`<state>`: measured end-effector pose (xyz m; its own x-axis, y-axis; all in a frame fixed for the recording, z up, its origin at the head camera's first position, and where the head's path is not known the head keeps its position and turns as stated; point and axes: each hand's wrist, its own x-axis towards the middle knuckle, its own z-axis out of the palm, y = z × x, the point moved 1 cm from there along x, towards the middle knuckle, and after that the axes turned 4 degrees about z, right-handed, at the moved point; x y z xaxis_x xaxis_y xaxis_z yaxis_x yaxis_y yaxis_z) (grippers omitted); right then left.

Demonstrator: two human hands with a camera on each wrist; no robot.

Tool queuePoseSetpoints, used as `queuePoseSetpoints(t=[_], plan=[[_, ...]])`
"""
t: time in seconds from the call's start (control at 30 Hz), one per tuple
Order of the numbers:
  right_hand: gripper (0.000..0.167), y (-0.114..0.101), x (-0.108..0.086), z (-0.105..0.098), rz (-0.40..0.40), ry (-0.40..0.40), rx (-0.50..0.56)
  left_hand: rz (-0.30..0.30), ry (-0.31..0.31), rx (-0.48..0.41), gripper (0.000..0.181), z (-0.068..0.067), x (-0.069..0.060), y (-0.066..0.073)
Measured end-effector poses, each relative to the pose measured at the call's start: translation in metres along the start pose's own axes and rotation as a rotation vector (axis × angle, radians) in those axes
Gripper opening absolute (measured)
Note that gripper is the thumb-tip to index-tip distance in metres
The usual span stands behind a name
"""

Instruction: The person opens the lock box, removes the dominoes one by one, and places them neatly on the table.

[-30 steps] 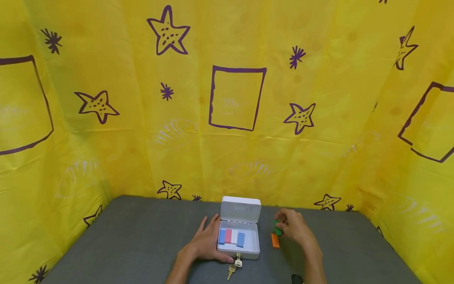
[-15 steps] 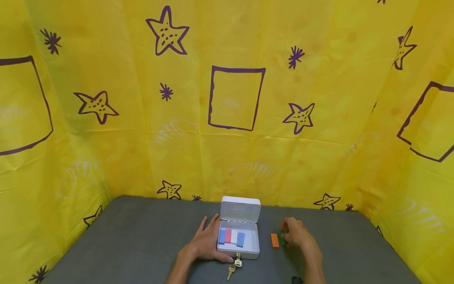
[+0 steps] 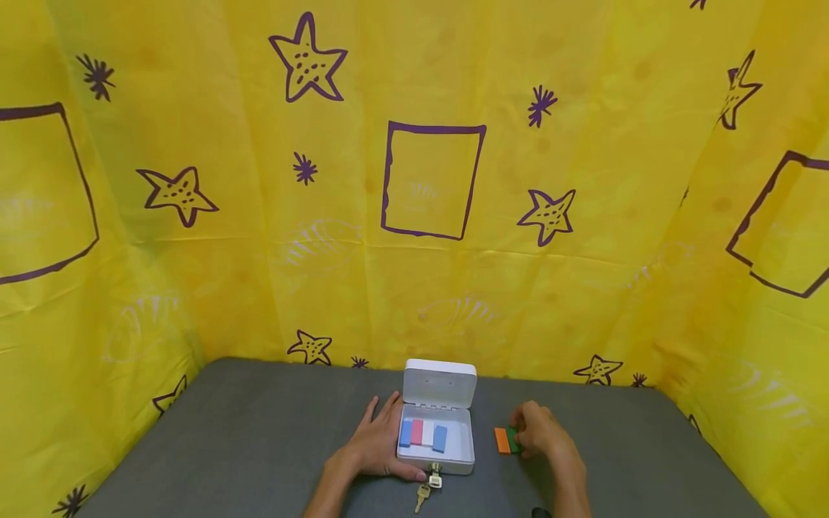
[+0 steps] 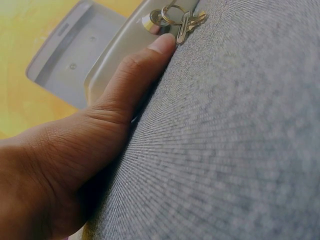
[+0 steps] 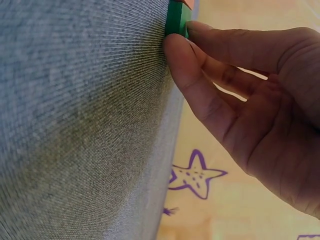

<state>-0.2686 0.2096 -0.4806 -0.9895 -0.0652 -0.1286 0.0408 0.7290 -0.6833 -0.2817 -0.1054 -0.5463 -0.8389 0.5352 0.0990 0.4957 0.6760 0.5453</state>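
A white metal box [image 3: 461, 439] stands with its lid raised; inside lie two blue blocks, a pink block [image 3: 417, 432] and a white one. My left hand [image 3: 378, 444] rests along the box's left side, fingers spread, its thumb [image 4: 135, 70] against the front near the lock. To the right of the box, an orange block [image 3: 502, 440] lies on the table, a green block [image 3: 514, 440] right beside it. My right hand [image 3: 542, 433] has its curled fingers and thumb at the green block, partly covering it; the right wrist view shows the fingertips against the green block's [image 5: 176, 19] end.
Keys [image 3: 422, 495] hang from the lock at the box's front. The grey table [image 3: 272, 439] is enclosed by a yellow patterned cloth [image 3: 427, 302] behind and at both sides. A small dark object [image 3: 541, 512] shows at the bottom edge, near the right forearm.
My right hand has moved the green block from behind the orange one round to its right side, then closer against it. The left hand and the box have stayed put.
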Motion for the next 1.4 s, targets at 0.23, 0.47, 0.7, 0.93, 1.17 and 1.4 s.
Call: queuePoseSetpoints(t=[0.23, 0.47, 0.7, 0.93, 1.17, 1.4], plan=[[0.018, -0.002, 0.000, -0.002, 0.015, -0.012, 0.006, -0.010, -0.001, -0.007, 0.133, 0.003, 0.002, -0.005], [0.026, -0.005, 0.001, -0.002, 0.048, -0.031, -0.034, -0.013, 0.002, -0.007, 0.134, 0.003, 0.002, -0.006], [0.028, -0.005, 0.000, -0.002, 0.068, -0.058, -0.030, -0.007, 0.007, -0.015, 0.135, 0.003, 0.001, -0.006], [0.028, -0.005, 0.000, -0.003, 0.092, -0.059, -0.029, -0.014, 0.003, -0.021, 0.135, 0.004, 0.002, -0.008], [0.026, -0.006, -0.001, -0.004, 0.096, -0.064, -0.016, -0.023, -0.002, -0.020, 0.135, 0.005, 0.004, -0.009], [0.024, -0.015, -0.002, -0.007, 0.017, -0.022, -0.069, -0.022, -0.003, 0.004, 0.136, 0.007, 0.005, -0.011]])
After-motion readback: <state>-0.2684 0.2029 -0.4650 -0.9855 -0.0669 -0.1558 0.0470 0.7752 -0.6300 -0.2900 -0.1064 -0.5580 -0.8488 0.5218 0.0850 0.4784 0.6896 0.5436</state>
